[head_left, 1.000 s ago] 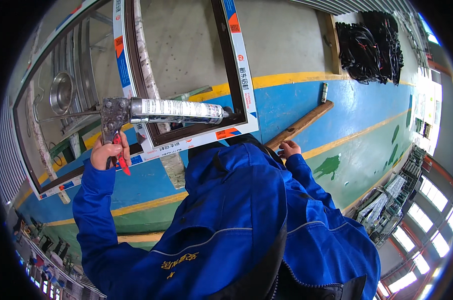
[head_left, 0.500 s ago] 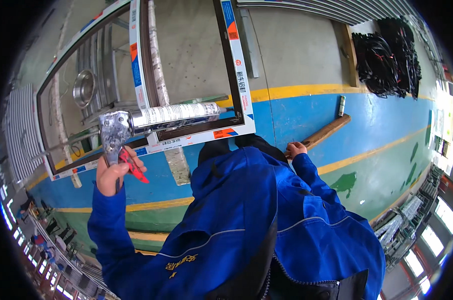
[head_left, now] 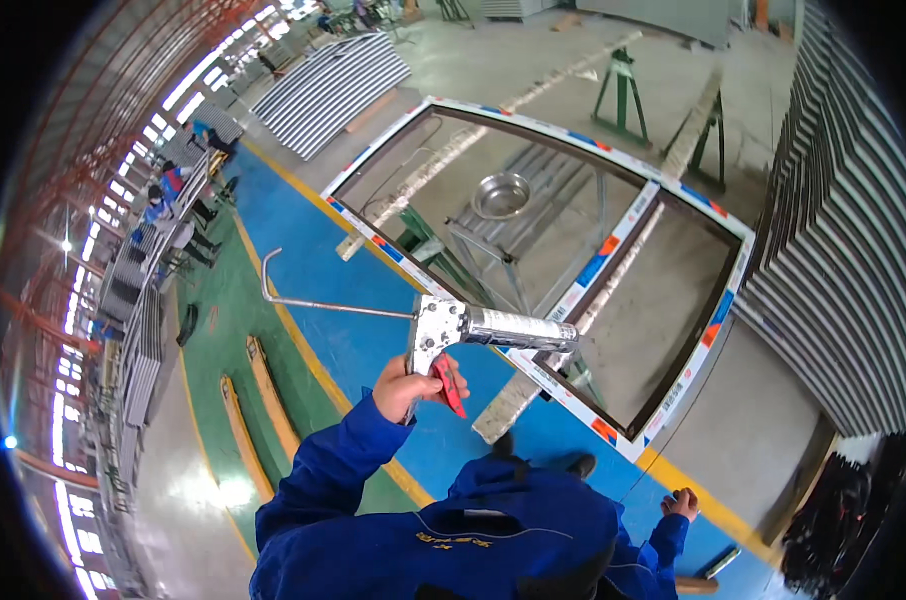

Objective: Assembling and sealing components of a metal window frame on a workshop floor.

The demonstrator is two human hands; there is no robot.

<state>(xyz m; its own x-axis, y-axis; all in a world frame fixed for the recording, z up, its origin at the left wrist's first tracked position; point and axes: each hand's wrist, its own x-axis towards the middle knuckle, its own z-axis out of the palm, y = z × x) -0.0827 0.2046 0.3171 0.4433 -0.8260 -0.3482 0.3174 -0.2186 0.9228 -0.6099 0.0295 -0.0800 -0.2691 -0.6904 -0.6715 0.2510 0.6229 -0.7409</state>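
Yellow lines [head_left: 405, 480] divide the blue, green and grey floor [head_left: 323, 335] around you; bright windows [head_left: 184, 110] and red steel beams [head_left: 58, 469] line your left.

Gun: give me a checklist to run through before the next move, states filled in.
1. Gun gripped: ok, the left hand is closed around its handle.
2. Cartridge in place: ok, it lies along the barrel.
3. Rod hook apart from the frame: ok, it shows off to the left, beyond the frame's edge.
4. Nozzle tip: cannot tell, not distinct.
5. Frame supported: ok, beams run beneath it.
6. Right hand free: cannot tell, fingers curled.
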